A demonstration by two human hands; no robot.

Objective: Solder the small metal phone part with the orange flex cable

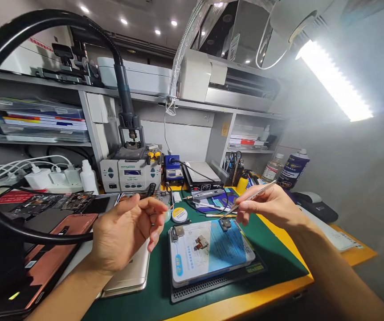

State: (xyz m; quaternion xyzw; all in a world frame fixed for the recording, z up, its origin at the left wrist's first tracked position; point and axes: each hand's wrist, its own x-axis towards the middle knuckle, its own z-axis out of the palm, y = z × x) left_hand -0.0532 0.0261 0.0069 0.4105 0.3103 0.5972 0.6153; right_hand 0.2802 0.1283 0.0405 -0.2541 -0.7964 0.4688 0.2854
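Note:
My right hand (262, 207) grips metal tweezers (255, 194) between thumb and fingers. They slant down to the left, with their tips close to a small dark camera module (225, 224); whether they touch it I cannot tell. That module lies on a blue-and-white printed box (208, 258), along with another small module (178, 232) at the left corner and a third part (201, 242) with copper-coloured pieces. To the left of the box, my left hand (121, 232) is raised, palm turned inward, fingers loosely bent and apart. A pale spot shows by its fingertip, too small to name.
Under the box is a dark perforated tray (208, 287) on a green mat (279, 258). A gold phone (128, 276) lies beneath my left hand. A black hose (45, 238) arcs across the left. Behind stand a soldering station (132, 174), a round tin (179, 215) and a hot plate (202, 174).

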